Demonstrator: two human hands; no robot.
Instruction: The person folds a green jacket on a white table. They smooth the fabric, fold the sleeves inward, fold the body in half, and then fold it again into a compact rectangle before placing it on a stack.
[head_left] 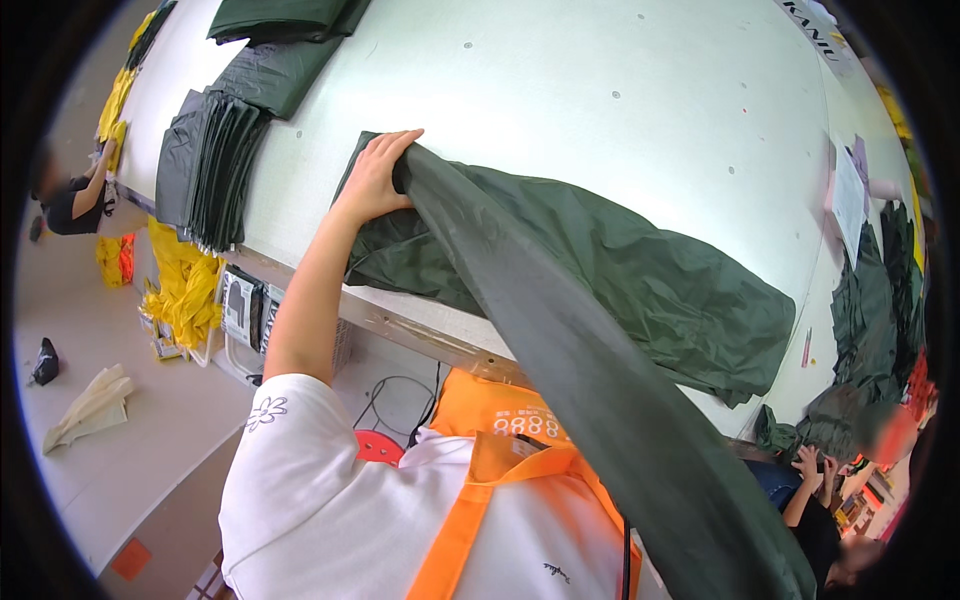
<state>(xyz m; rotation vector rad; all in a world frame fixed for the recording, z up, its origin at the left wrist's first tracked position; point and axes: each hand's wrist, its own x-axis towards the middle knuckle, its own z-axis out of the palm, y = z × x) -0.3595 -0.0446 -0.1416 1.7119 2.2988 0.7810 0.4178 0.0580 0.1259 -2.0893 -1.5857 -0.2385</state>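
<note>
A long piece of dark green, thin, shiny fabric (620,270) lies in a flattened strip across the white table (560,80). Its near part is lifted as a folded band (570,360) that runs from the left end down to the lower right, past my body. My left hand (378,175) grips the left end, fingers over the top and thumb beneath the band's edge. No part of my right hand shows; the raised band covers the area on that side.
Stacks of folded dark green fabric (210,165) lie on the table to the left. A yellow fabric heap (185,285) hangs below the table edge. At the right are more dark green pieces (865,310) and a pen (806,347). Other people work at far left and lower right.
</note>
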